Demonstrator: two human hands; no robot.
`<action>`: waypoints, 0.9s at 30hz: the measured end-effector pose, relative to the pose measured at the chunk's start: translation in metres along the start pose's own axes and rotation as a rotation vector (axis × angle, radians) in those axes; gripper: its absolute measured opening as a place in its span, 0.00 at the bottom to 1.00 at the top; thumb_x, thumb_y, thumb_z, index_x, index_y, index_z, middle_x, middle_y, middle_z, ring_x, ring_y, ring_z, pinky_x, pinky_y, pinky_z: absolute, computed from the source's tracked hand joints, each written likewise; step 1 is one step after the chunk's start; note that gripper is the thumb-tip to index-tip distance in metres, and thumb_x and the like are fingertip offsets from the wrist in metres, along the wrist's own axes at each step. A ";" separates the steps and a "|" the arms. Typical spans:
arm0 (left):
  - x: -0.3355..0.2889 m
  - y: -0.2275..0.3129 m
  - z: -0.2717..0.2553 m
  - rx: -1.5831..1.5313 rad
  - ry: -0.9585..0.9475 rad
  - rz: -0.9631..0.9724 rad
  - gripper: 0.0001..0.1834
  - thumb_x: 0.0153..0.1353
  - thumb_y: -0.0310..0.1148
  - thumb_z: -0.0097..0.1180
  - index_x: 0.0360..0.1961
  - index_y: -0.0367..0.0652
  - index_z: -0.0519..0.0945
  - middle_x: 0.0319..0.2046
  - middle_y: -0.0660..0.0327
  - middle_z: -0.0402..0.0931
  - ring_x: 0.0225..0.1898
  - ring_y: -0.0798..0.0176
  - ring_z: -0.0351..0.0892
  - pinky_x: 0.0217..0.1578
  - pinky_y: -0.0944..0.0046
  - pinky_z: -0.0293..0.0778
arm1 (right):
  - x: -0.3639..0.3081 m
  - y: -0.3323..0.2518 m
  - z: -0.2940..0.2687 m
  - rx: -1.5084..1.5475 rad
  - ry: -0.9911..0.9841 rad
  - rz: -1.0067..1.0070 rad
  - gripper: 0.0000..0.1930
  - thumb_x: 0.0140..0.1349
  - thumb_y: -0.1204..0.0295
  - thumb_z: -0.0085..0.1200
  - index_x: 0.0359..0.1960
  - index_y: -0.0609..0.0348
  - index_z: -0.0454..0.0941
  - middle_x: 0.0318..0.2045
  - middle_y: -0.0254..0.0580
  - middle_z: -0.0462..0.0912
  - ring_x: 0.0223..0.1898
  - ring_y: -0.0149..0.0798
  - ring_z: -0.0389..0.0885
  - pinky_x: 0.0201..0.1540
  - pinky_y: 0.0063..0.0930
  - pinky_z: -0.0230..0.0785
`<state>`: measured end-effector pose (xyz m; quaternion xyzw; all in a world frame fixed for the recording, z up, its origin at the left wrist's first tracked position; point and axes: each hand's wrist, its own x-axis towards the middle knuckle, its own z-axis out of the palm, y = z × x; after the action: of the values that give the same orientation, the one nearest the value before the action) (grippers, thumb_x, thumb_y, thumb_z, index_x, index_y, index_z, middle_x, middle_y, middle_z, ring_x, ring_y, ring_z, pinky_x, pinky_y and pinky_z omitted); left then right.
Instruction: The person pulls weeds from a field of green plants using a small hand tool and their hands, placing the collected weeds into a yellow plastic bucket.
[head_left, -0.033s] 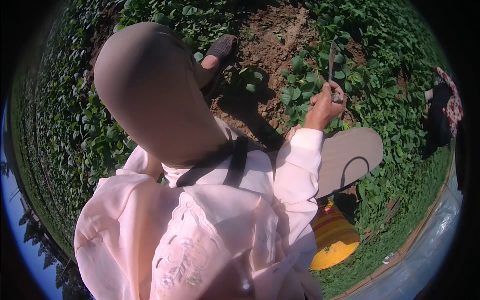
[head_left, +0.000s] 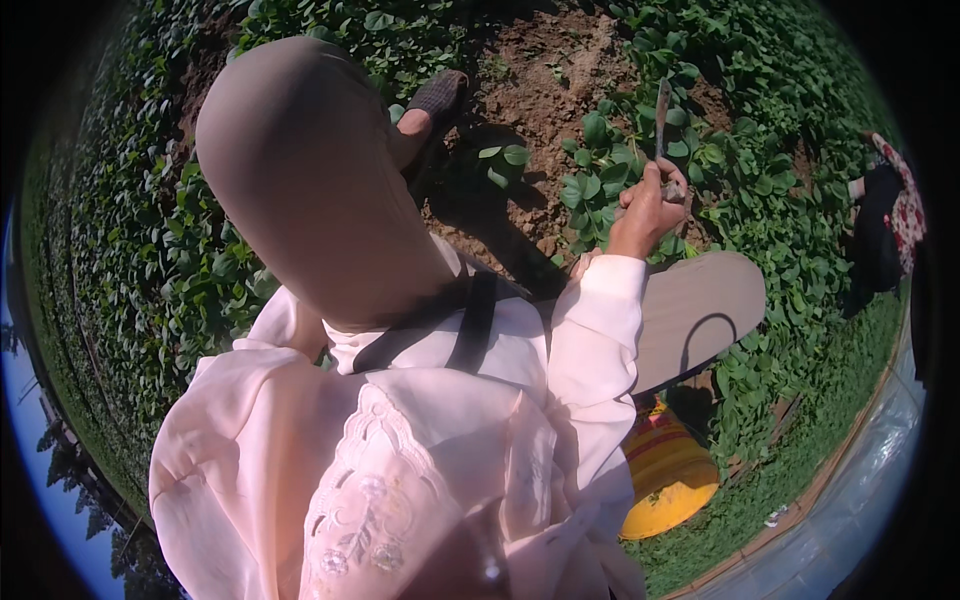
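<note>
Brown soil [head_left: 540,70]: bare patch among leafy green plants [head_left: 600,170], part cleared, most growth standing.
Right hand [head_left: 648,205]: grip closed around knife [head_left: 661,120], blade upright above plants.
Left hand: hidden, grip cannot be told.
Yellow bucket [head_left: 665,480]: behind.

- The left hand is nowhere to be seen; the pale pink sleeve [head_left: 290,330] on that side slips behind the bent knee [head_left: 300,170] in the upper left of the frame, so what it does cannot be told.
- The right hand [head_left: 648,205], upper right of centre, closes around a thin blade [head_left: 661,118]; the handle is buried in the fist.
- The sandalled foot [head_left: 432,100] near the top shows only its front part; the knee hides the rest.
- The yellow container [head_left: 668,480], lower right, is half covered by the sleeve and the other leg.
- Another person [head_left: 890,225] is cut off by the dark rim at far right.
</note>
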<state>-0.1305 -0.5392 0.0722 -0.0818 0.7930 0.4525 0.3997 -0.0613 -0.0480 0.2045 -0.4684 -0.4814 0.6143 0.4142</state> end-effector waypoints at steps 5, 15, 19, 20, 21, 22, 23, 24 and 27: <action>-0.014 -0.020 -0.019 -0.034 0.059 -0.023 0.15 0.62 0.34 0.57 0.46 0.35 0.80 0.41 0.50 0.82 0.42 0.57 0.82 0.45 0.61 0.75 | -0.006 -0.032 0.007 -0.012 -0.069 -0.131 0.06 0.60 0.77 0.56 0.38 0.63 0.75 0.17 0.32 0.72 0.11 0.23 0.63 0.13 0.18 0.53; 0.049 -0.005 -0.020 -0.091 -0.002 0.057 0.14 0.63 0.33 0.55 0.47 0.37 0.79 0.41 0.52 0.82 0.41 0.59 0.82 0.43 0.62 0.75 | -0.021 -0.192 0.054 -0.136 -0.323 -0.467 0.07 0.61 0.79 0.59 0.41 0.64 0.78 0.17 0.30 0.73 0.12 0.21 0.63 0.15 0.16 0.53; 0.082 0.034 -0.014 -0.081 -0.026 0.131 0.14 0.64 0.32 0.55 0.48 0.37 0.79 0.41 0.53 0.82 0.41 0.59 0.82 0.43 0.63 0.75 | 0.002 -0.264 0.043 -0.307 -0.359 -0.528 0.09 0.61 0.80 0.60 0.43 0.66 0.79 0.16 0.28 0.70 0.12 0.21 0.60 0.16 0.16 0.54; 0.090 0.044 -0.012 -0.087 -0.030 0.147 0.14 0.64 0.32 0.55 0.48 0.37 0.79 0.41 0.53 0.82 0.41 0.59 0.82 0.43 0.63 0.75 | 0.011 -0.270 0.037 -0.354 -0.367 -0.555 0.09 0.62 0.79 0.60 0.43 0.66 0.79 0.16 0.28 0.69 0.12 0.20 0.60 0.16 0.16 0.53; 0.099 0.057 -0.008 -0.073 -0.041 0.174 0.14 0.64 0.32 0.55 0.48 0.38 0.79 0.41 0.53 0.82 0.41 0.59 0.82 0.43 0.63 0.75 | 0.017 -0.270 0.031 -0.387 -0.331 -0.528 0.09 0.62 0.78 0.60 0.43 0.66 0.79 0.16 0.28 0.69 0.12 0.20 0.60 0.16 0.16 0.53; 0.106 0.068 -0.008 -0.066 -0.044 0.193 0.13 0.64 0.32 0.54 0.48 0.38 0.79 0.41 0.54 0.82 0.41 0.60 0.82 0.42 0.63 0.75 | 0.019 -0.265 0.029 -0.418 -0.293 -0.495 0.09 0.62 0.78 0.60 0.44 0.65 0.78 0.16 0.28 0.70 0.12 0.20 0.60 0.16 0.15 0.53; 0.116 0.082 -0.006 -0.061 -0.045 0.216 0.13 0.64 0.32 0.54 0.48 0.38 0.79 0.41 0.54 0.82 0.41 0.60 0.82 0.42 0.63 0.75 | 0.025 -0.253 0.026 -0.414 -0.289 -0.467 0.10 0.62 0.77 0.60 0.44 0.65 0.78 0.17 0.27 0.70 0.13 0.19 0.60 0.16 0.15 0.53; 0.118 0.091 -0.019 -0.035 -0.001 0.229 0.13 0.64 0.31 0.54 0.48 0.38 0.79 0.42 0.54 0.82 0.41 0.60 0.82 0.42 0.64 0.75 | 0.037 -0.223 0.024 -0.378 -0.312 -0.413 0.10 0.62 0.77 0.60 0.44 0.65 0.78 0.17 0.27 0.70 0.13 0.19 0.60 0.16 0.15 0.52; 0.143 0.136 -0.014 0.017 0.008 0.289 0.13 0.65 0.31 0.54 0.48 0.38 0.78 0.42 0.55 0.82 0.40 0.60 0.82 0.42 0.64 0.75 | 0.052 -0.163 0.006 -0.484 -0.333 -0.244 0.08 0.63 0.76 0.59 0.43 0.61 0.78 0.18 0.25 0.71 0.13 0.19 0.61 0.14 0.16 0.51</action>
<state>-0.3007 -0.4381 0.0635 0.0348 0.8018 0.4985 0.3278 -0.0686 0.0319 0.3554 -0.3851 -0.7274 0.4959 0.2769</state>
